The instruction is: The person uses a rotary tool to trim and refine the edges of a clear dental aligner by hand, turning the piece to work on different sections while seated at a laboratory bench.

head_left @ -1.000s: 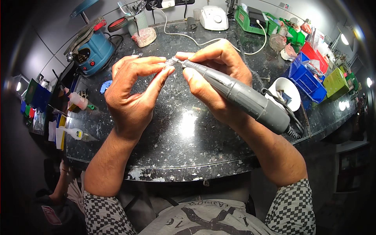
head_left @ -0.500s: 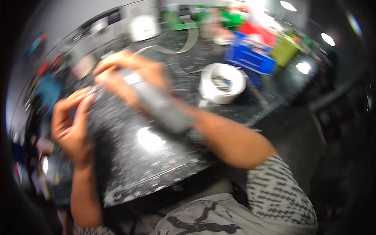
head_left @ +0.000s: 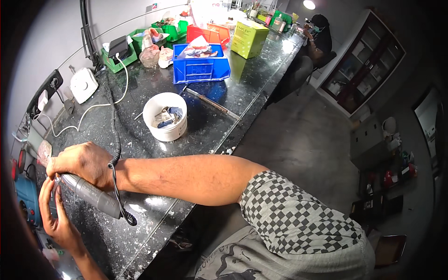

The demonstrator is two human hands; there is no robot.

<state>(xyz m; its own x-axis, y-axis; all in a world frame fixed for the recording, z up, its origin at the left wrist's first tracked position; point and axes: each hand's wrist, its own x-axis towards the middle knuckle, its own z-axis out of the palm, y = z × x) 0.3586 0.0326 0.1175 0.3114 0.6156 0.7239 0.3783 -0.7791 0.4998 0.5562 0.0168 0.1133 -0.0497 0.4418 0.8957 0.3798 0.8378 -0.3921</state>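
Grey and cylindrical, the rotary handpiece (head_left: pixel 91 192) lies gripped in the right hand (head_left: pixel 79 163) at the far left of the view, low over the dark speckled worktop (head_left: pixel 224 93), its body slanting back toward the person. A coiled black cord (head_left: pixel 113 140) runs from its rear end up across the wrist and away along the bench. The right forearm stretches nearly level across the counter edge, ending in a checked sleeve (head_left: pixel 298 219). The left hand (head_left: pixel 53 214) rises from below, palm facing in, fingers curled up to the tool's tip; whether they pinch anything there is too small to tell. Beyond stands a white tub (head_left: pixel 165 116) of small tools, then a blue bin (head_left: pixel 200 65), a yellow-green box (head_left: pixel 248 38) and green trays (head_left: pixel 170 29). Another person (head_left: pixel 319 39) sits at the bench's far end.
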